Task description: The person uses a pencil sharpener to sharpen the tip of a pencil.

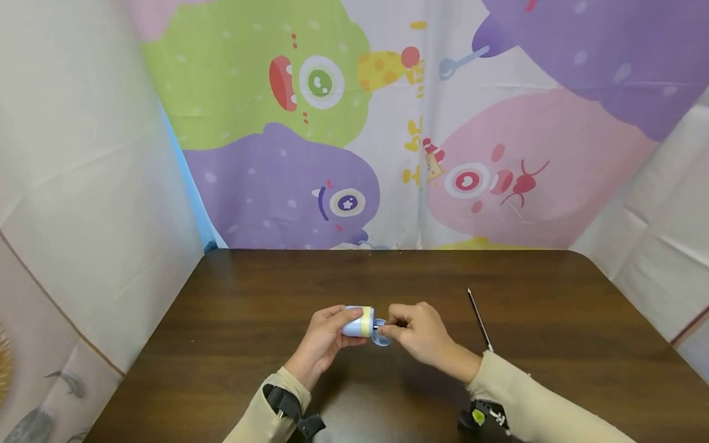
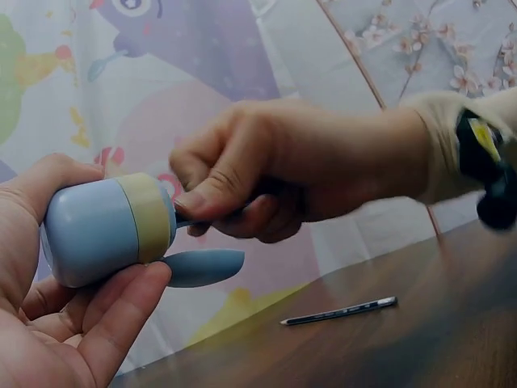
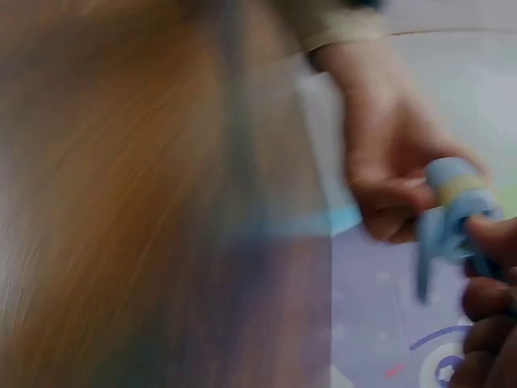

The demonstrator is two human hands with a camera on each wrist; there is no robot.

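Observation:
My left hand [image 1: 327,335] grips a small light-blue pencil sharpener [image 1: 354,322] with a yellow band, tilted on its side. Its round blue lid [image 2: 206,267] hangs open below the mouth on the right. My right hand [image 1: 423,332] pinches a thin dark pencil [image 2: 186,221] whose end is at the sharpener's mouth; most of the pencil is hidden by the fingers. Blurred in the right wrist view, the sharpener [image 3: 452,179] sits between both hands, with the lid turned down.
Another pencil [image 1: 479,320], dark with a pale tip, lies on the brown wooden table [image 1: 277,277] beyond the right forearm. A cartoon-print curtain [image 1: 399,184] hangs along the table's far edge, with pale cloth [image 1: 100,123] at the sides.

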